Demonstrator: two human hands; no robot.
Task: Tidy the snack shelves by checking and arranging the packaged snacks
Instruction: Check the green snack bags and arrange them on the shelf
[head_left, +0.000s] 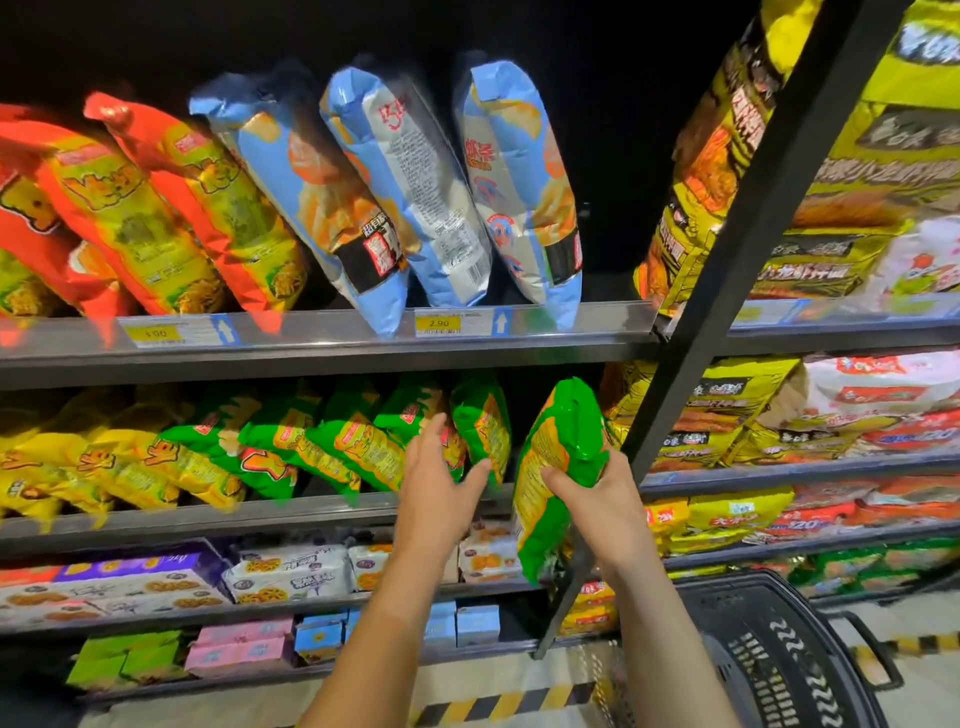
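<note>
My right hand (597, 499) grips a green snack bag (558, 467), held upright in front of the second shelf near the black upright post (748, 249). My left hand (441, 467) reaches with spread fingers to the row of green snack bags (358, 441) leaning on that shelf, its thumb against the rightmost green bag (483, 421). Yellow bags (104, 462) fill the left of that shelf. On the shelf above lean red bags (171, 208) and blue bags (415, 182).
Lower shelves carry biscuit packs (291, 571) and small boxes (244, 644). To the right of the post are shelves of yellow and white noodle packs (831, 249). A black shopping basket (769, 649) stands at the lower right on a floor with hazard striping (498, 704).
</note>
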